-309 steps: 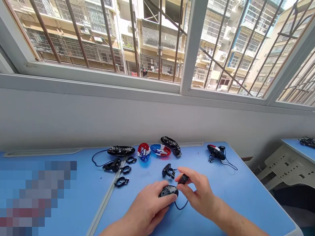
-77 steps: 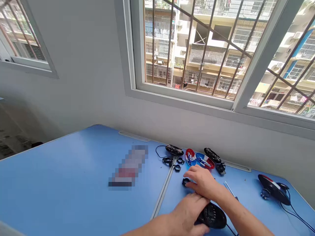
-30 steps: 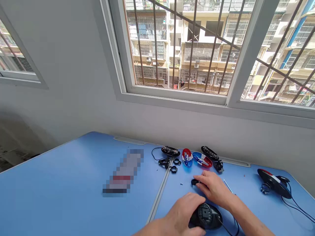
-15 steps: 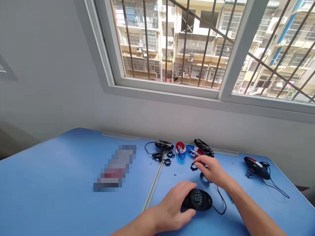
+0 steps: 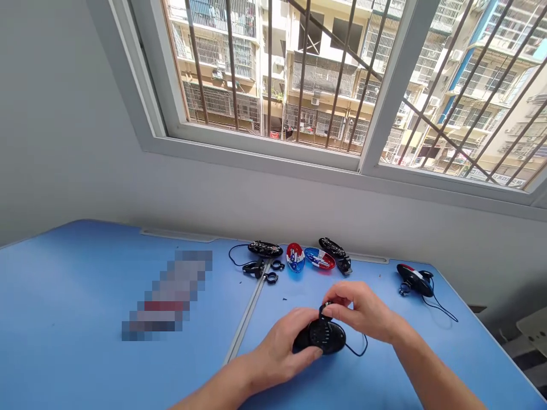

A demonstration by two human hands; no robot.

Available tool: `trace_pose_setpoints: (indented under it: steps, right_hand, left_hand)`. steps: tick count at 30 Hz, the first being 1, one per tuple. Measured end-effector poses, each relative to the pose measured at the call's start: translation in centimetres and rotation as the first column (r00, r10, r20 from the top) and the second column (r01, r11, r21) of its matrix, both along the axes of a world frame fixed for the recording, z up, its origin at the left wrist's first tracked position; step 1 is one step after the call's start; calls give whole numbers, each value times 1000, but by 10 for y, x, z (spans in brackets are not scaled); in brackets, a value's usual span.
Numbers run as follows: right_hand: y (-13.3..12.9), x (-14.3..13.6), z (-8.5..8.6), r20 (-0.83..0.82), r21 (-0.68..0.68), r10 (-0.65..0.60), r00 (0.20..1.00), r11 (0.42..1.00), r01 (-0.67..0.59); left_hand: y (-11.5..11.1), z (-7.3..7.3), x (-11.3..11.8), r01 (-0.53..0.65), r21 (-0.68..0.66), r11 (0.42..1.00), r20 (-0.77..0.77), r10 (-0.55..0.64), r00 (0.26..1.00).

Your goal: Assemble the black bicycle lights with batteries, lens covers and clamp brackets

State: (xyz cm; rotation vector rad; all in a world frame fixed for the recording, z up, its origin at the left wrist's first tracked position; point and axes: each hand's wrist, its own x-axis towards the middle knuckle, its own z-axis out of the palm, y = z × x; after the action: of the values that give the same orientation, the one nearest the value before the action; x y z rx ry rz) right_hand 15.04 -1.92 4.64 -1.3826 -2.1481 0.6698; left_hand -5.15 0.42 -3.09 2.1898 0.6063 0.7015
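Observation:
My left hand [image 5: 282, 350] is wrapped round the left end of a black oval housing [image 5: 338, 341], which lies on the blue table with its round, slotted mount facing up. A thin black cord [image 5: 359, 353] runs out from the housing's right end. My right hand [image 5: 359, 308] pinches a black ring clamp [image 5: 323, 313] between thumb and fingers. The clamp stands at the top of the round mount and appears to touch it; whether it is seated there I cannot tell.
Behind my hands lie a black patterned shell [image 5: 265, 249], two red-and-blue shells [image 5: 296, 258], another dark shell [image 5: 332, 247] and loose ring clamps [image 5: 270, 278]. An assembled black unit [image 5: 414, 280] with a cord rests at right. A blurred-out object [image 5: 171, 293] lies at left.
My right hand has picked up a ring clamp from the table and brought it down to the housing's mount. My left hand keeps its hold on the housing. The view has turned slightly right.

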Motion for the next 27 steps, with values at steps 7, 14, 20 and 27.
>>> trace_pose_setpoints:
  steps: [7, 14, 20, 27]
  right_hand:
    - [-5, -2, -8, 38, -20, 25, 999, 999, -25]
    - [-7, -3, -9, 39, 16, 49, 998, 999, -50]
    - [-6, -4, -13, 78, 52, 80, 994, 995, -84]
    - [-7, -5, -13, 78, 47, 80, 994, 995, -84]
  left_hand:
    - [0, 4, 0, 23, -73, 997, 106, -15, 994]
    - [-1, 6, 2, 22, -106, 994, 127, -8, 992]
    - [-1, 7, 3, 8, -143, 990, 117, 9, 993]
    - [1, 5, 5, -26, -185, 982, 154, 55, 987]
